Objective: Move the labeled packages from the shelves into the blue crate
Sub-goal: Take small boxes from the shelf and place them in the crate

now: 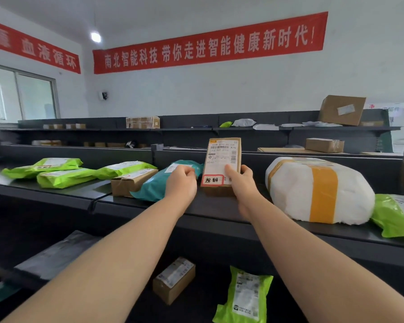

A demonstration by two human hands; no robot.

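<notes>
The right hand (239, 180) grips a small cardboard box (220, 165), tipped upright on the shelf (210, 206) so its label faces out, probably for reading. Just left of the box, the left hand (181, 183) is loosely curled, holding nothing. No blue crate in sight.

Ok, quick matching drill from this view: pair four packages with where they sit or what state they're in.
Things:
1. small carton
2. teal bag
3. white bundle
4. lower green bag

Places or states:
A. on the shelf below the hands
B. stood upright, held by the right hand
C. wrapped with a yellow tape band
D. lying under the left hand

Pairs: 1-B, 2-D, 3-C, 4-A
</notes>
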